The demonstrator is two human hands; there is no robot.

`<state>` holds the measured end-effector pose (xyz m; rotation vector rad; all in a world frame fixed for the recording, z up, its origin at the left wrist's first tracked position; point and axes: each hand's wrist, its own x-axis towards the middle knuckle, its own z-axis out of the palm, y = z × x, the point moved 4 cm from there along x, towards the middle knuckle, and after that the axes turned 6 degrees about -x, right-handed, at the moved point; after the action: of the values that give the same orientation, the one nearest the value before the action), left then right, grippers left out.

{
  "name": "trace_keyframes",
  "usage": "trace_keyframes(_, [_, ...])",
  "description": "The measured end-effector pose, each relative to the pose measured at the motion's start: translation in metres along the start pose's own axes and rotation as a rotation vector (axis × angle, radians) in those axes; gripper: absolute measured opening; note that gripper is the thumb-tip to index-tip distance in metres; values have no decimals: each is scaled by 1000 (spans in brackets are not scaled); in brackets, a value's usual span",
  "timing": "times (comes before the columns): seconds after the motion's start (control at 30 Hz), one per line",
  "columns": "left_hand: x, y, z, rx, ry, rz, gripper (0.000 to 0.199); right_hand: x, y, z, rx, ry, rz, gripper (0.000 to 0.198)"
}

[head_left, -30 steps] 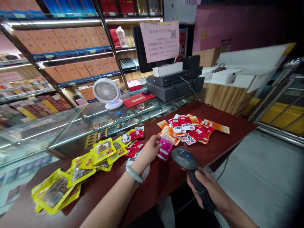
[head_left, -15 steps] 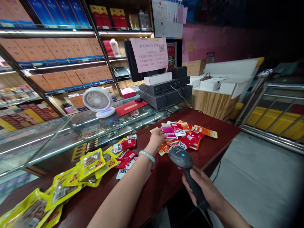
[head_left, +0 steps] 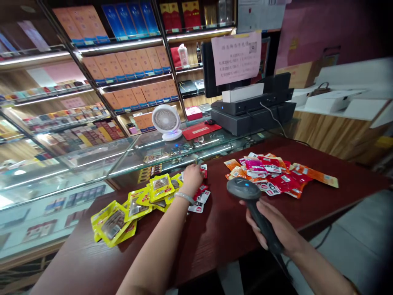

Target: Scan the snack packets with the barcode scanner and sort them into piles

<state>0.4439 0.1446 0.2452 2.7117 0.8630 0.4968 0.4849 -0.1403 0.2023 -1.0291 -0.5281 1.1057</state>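
My right hand (head_left: 270, 225) is wrapped round the handle of a dark barcode scanner (head_left: 244, 189), whose head shows a small blue light. My left hand (head_left: 193, 179), with a pale bangle at the wrist, is over the red and white snack packets (head_left: 200, 201) in the left group. Its fingers bend down away from me and are mostly hidden, so whether they grip a packet does not show. Yellow snack packets (head_left: 137, 206) lie overlapped to its left. A mixed heap of red, pink and orange snack packets (head_left: 278, 182) lies beyond the scanner.
All packets lie on a dark red-brown counter (head_left: 221, 246). Behind it runs a glass display case (head_left: 123, 153) bearing a white fan (head_left: 166, 119), a red mat (head_left: 202, 130) and a cash register unit (head_left: 251, 118). Shelves of boxed goods (head_left: 132, 65) stand behind.
My left hand has moved from the heap on the right to the red and white packets on the left. The view has turned left. My right hand still holds the scanner.
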Motion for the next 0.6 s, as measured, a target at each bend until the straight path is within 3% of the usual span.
trace_keyframes(0.13, [6,-46,-5,217,-97,-143,45,16,-6,20,-28,0,-3,48])
trace_keyframes(0.23, [4,-59,-4,216,-143,-122,48,23,-6,28,-56,21,11,48])
trace_keyframes(0.4, [-9,-48,-13,169,2,-27,45,35,-7,30,-111,36,1,46])
trace_keyframes(0.6, [-18,-23,-12,-31,-12,12,40,51,-18,27,-199,4,-43,44])
